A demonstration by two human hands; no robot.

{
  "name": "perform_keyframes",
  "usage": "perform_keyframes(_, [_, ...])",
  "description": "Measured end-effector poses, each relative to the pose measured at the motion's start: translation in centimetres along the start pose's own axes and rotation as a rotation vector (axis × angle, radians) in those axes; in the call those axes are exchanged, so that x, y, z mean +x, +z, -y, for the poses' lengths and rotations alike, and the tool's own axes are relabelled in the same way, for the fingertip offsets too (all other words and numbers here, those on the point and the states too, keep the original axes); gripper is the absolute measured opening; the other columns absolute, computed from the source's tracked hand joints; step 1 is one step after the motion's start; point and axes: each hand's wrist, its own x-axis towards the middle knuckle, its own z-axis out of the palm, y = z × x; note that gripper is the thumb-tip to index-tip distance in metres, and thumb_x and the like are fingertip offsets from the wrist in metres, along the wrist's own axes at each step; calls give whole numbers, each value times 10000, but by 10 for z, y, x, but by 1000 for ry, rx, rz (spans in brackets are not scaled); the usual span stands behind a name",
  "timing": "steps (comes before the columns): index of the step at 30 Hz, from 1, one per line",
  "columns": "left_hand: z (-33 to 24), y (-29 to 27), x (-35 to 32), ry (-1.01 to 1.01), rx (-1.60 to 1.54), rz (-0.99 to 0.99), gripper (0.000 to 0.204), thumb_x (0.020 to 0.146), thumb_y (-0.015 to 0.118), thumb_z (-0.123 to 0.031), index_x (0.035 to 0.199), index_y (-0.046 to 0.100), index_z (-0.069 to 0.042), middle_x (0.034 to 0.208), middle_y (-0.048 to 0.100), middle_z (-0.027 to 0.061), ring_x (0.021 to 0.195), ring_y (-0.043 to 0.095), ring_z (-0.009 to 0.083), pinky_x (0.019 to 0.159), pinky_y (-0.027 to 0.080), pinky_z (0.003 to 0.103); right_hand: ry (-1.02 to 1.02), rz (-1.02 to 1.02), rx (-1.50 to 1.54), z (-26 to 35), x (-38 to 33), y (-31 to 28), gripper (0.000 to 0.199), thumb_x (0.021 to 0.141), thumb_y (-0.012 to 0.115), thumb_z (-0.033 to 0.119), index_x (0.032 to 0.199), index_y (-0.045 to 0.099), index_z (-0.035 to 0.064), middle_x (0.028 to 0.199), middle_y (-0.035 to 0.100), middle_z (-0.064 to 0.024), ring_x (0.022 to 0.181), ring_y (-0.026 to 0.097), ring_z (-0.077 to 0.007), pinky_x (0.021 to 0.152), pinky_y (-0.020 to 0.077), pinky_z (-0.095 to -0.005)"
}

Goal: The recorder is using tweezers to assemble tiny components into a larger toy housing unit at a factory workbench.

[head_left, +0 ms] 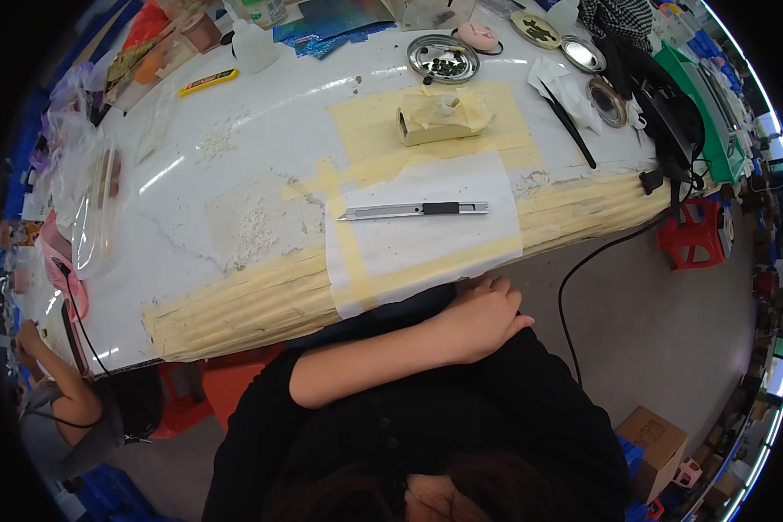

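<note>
My left forearm crosses in front of my body, and my left hand (485, 320) rests near the table's front edge with its fingers curled. Whatever lies under those fingers is hidden. My right arm is in a black sleeve (552, 374); its hand does not show and may be beneath the left one. Just beyond the edge, a silver utility knife (409, 210) with a black grip lies on a white paper sheet (426, 248) taped down with masking tape. Neither hand touches the knife. Behind the sheet stands a small tape-covered block (439, 130).
A round metal dish (444, 59) holds small dark pieces. Black tweezers (570, 126) lie on tissue at right. A yellow blade case (209, 82) and a white bottle (254, 48) sit far left. A black cable (565, 304) hangs down; another person's arm (61, 374) shows at left.
</note>
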Motion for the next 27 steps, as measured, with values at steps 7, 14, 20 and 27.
perform_keyframes(7, [23,2,6,-186,-135,106,650,961,445,-559,1035,558,77,1081,527,252,1092,526,383,937,441,442,-17,-16,23,1,-4,-7,346,931,551,263,1191,591,39,1123,645,-142,1008,600,-291,879,482,-400])
perform_keyframes(14, [10,12,4,-64,14,3,600,986,440,-481,1062,540,106,1104,523,271,1116,509,405,954,431,448,8,-38,39,-13,-11,-17,349,925,556,259,1195,590,39,1138,641,-145,1037,594,-301,902,474,-410])
perform_keyframes(20, [14,13,-27,50,-250,35,406,980,519,-325,1178,504,28,1115,550,242,1053,557,405,882,479,445,-10,-51,72,-20,-15,-22,353,920,560,256,1198,588,40,1151,638,-149,1061,589,-311,923,467,-418])
perform_keyframes(27, [121,0,-136,-271,282,-321,432,967,529,-304,1331,505,-72,1328,524,168,1199,519,342,1009,409,431,-82,-84,173,-41,-52,-40,357,914,565,252,1201,586,41,1166,635,-152,1090,584,-321,947,458,-427])
